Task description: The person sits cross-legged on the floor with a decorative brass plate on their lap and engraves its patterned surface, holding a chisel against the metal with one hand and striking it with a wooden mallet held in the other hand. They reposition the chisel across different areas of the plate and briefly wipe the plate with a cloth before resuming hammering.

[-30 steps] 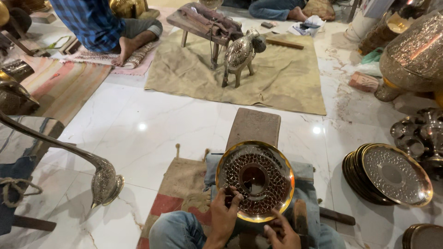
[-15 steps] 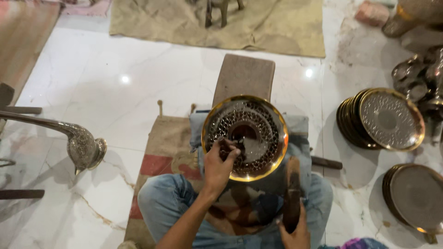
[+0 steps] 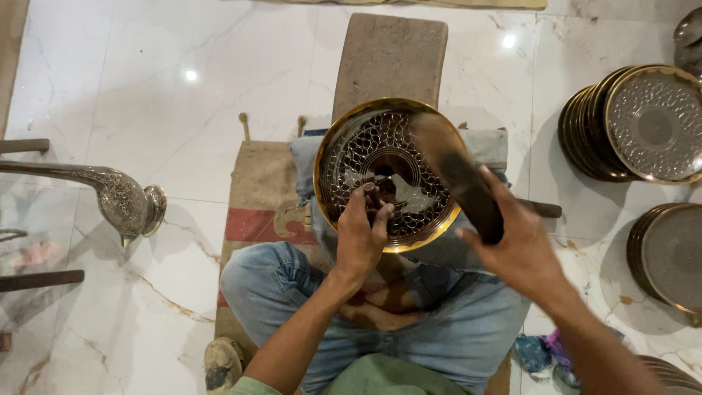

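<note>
While I sit cross-legged on the marble floor (image 3: 183, 110), the round brass plate (image 3: 365, 153) rests tilted on my lap against a wooden block (image 3: 391, 58). My left hand (image 3: 360, 238) pinches a small punch (image 3: 374, 199) upright on the engraved face. My right hand (image 3: 512, 245) grips a dark mallet (image 3: 457, 172), raised over the plate's right rim. Stacked plates (image 3: 643, 121) lie well apart, right.
</note>
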`<action>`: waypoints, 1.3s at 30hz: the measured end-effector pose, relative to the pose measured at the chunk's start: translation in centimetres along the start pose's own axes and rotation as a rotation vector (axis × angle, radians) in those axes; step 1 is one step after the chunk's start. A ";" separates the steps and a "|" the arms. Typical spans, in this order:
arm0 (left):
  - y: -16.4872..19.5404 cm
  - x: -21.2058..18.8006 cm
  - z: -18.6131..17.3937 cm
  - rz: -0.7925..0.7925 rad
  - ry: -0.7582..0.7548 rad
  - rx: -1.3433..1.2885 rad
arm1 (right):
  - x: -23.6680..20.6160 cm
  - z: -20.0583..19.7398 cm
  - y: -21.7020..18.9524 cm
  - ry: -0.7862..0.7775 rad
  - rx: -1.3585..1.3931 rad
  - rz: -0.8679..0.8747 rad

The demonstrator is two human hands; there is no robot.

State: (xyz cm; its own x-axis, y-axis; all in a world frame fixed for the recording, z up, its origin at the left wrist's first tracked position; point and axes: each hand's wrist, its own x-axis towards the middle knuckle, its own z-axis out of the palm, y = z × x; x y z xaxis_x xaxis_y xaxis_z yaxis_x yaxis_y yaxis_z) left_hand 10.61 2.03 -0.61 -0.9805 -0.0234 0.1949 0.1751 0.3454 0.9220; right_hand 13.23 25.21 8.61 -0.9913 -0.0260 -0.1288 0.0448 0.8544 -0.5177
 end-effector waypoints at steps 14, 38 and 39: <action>0.7 0.4 -0.3 -0.014 -0.090 0.002 | 6.9 -6.9 -6.7 -0.169 -0.289 -0.360; 0.0 8.6 0.6 0.484 -1.223 -0.020 | -13.4 9.2 5.7 0.268 -0.116 0.295; 0.3 8.8 0.7 0.481 -1.277 0.018 | -14.1 10.2 5.3 0.281 -0.033 0.391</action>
State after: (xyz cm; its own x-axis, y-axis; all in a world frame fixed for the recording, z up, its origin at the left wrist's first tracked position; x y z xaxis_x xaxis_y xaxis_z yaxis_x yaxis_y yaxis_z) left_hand 1.98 2.55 1.11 -0.2240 0.9737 0.0413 0.5279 0.0856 0.8450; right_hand 28.74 24.79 -0.92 -0.8960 0.4380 -0.0726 0.4216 0.7881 -0.4486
